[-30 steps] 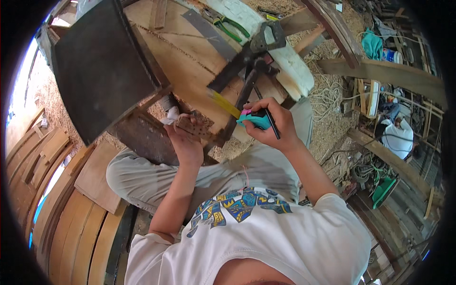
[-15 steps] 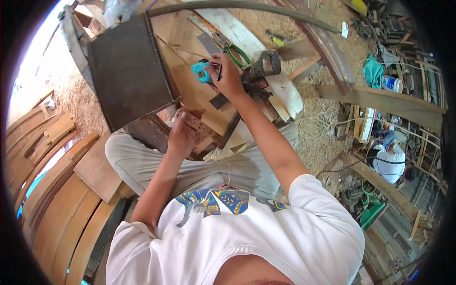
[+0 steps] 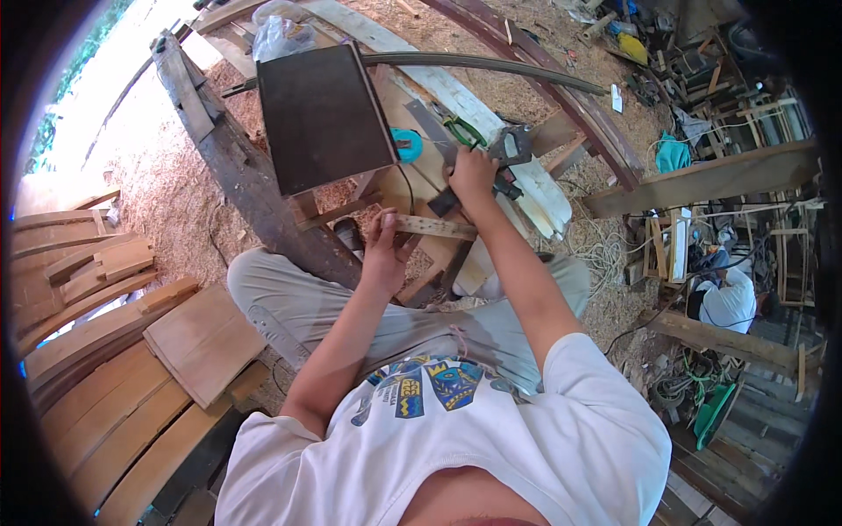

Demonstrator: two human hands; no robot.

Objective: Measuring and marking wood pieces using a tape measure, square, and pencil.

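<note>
In my left hand (image 3: 383,252) is a pale wooden strip (image 3: 434,226) with small holes along it. My right hand (image 3: 470,180) is closed among the tools beyond it; what it grips I cannot make out. Just beyond sit green-handled pliers (image 3: 465,131), a hand saw (image 3: 513,145) and dark metal tools partly under the hand. The turquoise tape measure (image 3: 406,145) lies beside the large dark brown panel (image 3: 324,114). A long white board (image 3: 551,215) runs behind the tools.
Curved planks (image 3: 114,403) and a square board (image 3: 197,342) lie at left. Sawdust covers the floor around a weathered beam (image 3: 232,175). Long beams (image 3: 702,175), coiled rope (image 3: 605,245) and clutter fill the right, where a person in a white shirt (image 3: 728,302) bends over.
My right hand has put the turquoise tape measure down beside the dark panel and moved right to the tools. My left hand still holds the wooden strip, now tilted flatter.
</note>
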